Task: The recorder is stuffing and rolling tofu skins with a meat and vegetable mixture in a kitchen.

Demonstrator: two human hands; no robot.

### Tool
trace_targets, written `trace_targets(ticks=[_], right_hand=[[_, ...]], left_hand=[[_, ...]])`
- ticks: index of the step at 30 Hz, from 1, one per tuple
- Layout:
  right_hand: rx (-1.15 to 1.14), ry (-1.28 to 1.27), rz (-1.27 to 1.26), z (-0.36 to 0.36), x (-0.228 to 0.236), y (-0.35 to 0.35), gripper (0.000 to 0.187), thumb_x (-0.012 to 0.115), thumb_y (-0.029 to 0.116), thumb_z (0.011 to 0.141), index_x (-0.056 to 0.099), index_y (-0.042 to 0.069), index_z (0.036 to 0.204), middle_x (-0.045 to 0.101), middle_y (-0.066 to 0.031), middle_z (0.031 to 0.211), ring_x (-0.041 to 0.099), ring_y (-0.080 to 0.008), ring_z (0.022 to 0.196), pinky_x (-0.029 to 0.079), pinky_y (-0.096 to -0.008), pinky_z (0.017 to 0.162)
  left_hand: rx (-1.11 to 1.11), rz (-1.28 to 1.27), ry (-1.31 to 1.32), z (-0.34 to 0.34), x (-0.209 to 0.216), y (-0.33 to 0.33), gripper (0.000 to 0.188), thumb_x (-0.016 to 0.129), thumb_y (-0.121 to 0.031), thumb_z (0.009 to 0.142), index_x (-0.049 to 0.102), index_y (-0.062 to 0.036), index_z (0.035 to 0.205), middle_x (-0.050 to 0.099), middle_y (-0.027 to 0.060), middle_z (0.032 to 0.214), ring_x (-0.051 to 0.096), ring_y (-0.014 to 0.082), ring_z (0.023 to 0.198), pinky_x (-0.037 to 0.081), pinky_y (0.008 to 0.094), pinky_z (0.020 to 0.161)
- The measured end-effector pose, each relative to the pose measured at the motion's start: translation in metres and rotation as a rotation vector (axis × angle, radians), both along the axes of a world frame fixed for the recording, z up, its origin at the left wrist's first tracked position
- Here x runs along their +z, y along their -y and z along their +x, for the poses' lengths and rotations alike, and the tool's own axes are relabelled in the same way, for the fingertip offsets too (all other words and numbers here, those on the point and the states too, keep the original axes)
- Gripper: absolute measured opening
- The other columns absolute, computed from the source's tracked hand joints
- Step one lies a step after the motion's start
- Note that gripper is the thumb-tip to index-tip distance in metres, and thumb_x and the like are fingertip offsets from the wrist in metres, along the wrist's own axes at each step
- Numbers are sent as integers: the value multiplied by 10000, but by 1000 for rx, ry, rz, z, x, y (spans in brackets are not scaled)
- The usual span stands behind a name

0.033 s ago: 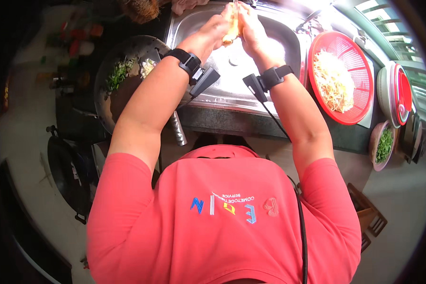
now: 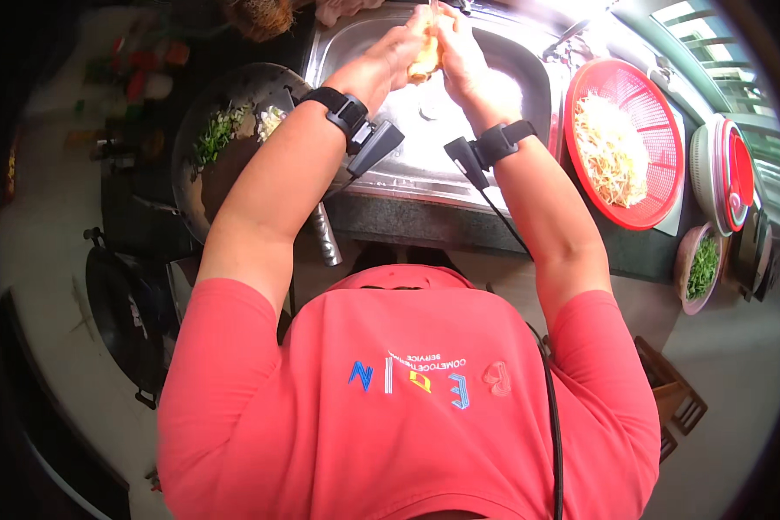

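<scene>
Both my hands meet above the far part of the steel sink [image 2: 529, 74], near the top edge of the view. Between them is a small yellow-orange thing [image 2: 425, 62], its kind not clear; its lower end sticks out below the palms. My left hand [image 2: 399, 48] wraps it from the left, fingers closed. From the right, my right hand [image 2: 459, 52] presses against it with fingers bent and close together. The fingertips are partly cut off by the top of the picture. Each wrist wears a black strap with a small device.
Left of the sink lies a wok [image 2: 191, 186] with chopped greens and white bits. At right stand a red colander [image 2: 667, 139] of bean sprouts, stacked basins [image 2: 711, 169] and a bowl of chopped greens [image 2: 702, 267]. A black pan [image 2: 117, 303] sits lower left; a wooden stool [image 2: 686, 407] lower right.
The hands and the yellow-orange thing between them have shifted very slightly. Everything else looks the same.
</scene>
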State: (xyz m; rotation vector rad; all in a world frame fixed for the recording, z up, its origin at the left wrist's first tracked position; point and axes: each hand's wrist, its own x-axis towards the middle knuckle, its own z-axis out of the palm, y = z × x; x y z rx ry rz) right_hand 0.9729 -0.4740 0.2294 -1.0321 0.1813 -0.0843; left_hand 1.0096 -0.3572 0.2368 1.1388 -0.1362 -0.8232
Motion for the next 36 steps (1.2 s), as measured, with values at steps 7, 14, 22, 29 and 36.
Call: trace_targets(ticks=[7, 14, 22, 29, 36], right_hand=[[62, 40, -275, 8, -46, 31, 367, 501, 327, 955, 521, 72, 1219, 578, -74, 1092, 553, -176, 981, 449, -294, 850], [347, -117, 12, -5, -9, 21, 563, 393, 503, 962, 426, 113, 1367, 514, -146, 1289, 531, -213, 1135, 425, -377, 951], [755, 30, -1797, -28, -120, 18, 463, 499, 262, 900, 467, 110, 1337, 459, -132, 1370, 480, -291, 1215, 408, -400, 992], [1237, 316, -1835, -41, -148, 30, 265, 458, 169, 872, 671, 59, 985, 685, -104, 871, 646, -275, 886, 498, -351, 818], [295, -104, -954, -41, -35, 21, 422, 466, 401, 944, 560, 68, 1186, 633, -116, 1043, 606, -244, 953, 480, -339, 825]], left_hand=[[-47, 18, -172, -18, 21, 10, 321, 544, -331, 938, 560, -58, 1106, 631, 64, 986, 629, 150, 852, 534, 312, 641], [60, 201, -37, -22, 18, -21, 333, 661, -216, 869, 566, -28, 1126, 655, 89, 952, 667, 162, 781, 559, 268, 609], [97, 284, -89, -13, 10, -49, 380, 723, -241, 815, 602, -12, 1093, 671, 105, 964, 672, 157, 795, 557, 266, 635], [113, 264, -90, -14, 3, -71, 424, 752, -220, 779, 590, 15, 1093, 671, 116, 959, 677, 190, 814, 556, 282, 665], [218, 109, -217, -43, 21, -51, 383, 690, -332, 840, 599, -41, 1072, 672, 82, 932, 669, 146, 751, 533, 232, 549]])
